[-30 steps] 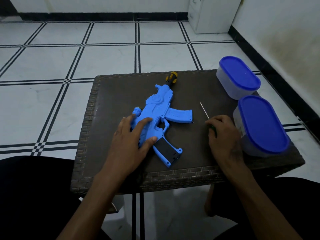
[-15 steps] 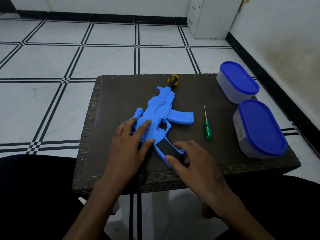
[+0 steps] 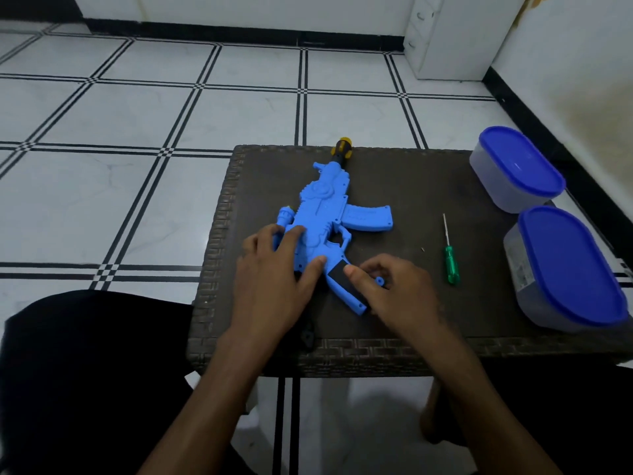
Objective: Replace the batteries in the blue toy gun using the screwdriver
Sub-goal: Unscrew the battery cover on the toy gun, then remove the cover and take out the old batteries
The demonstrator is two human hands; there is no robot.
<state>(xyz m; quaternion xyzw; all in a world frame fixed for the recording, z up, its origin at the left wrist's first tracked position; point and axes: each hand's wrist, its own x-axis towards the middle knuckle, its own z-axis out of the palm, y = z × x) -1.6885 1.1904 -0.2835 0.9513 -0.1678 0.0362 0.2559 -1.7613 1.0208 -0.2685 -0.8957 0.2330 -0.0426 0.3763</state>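
Note:
The blue toy gun [image 3: 325, 207] lies flat on the dark woven table [image 3: 411, 186], its yellow-tipped barrel pointing away from me. My left hand [image 3: 274, 279] presses down on the rear body with straight fingers. My right hand [image 3: 394, 293] pinches the gun's grip [image 3: 342, 286], with the thumb on its black panel and curled fingers at the grip's right side. The green-handled screwdriver [image 3: 451, 265] lies on the table to the right of my right hand, untouched.
Two clear tubs with blue lids stand at the table's right edge, one far [image 3: 517, 169] and one near [image 3: 568, 269]. A small black piece [image 3: 306, 334] lies by the table's front edge under my left wrist. Tiled floor surrounds the table.
My right hand let go of the screwdriver, moved left to the gun's grip and closed its fingers on it. My left hand stayed on the gun body.

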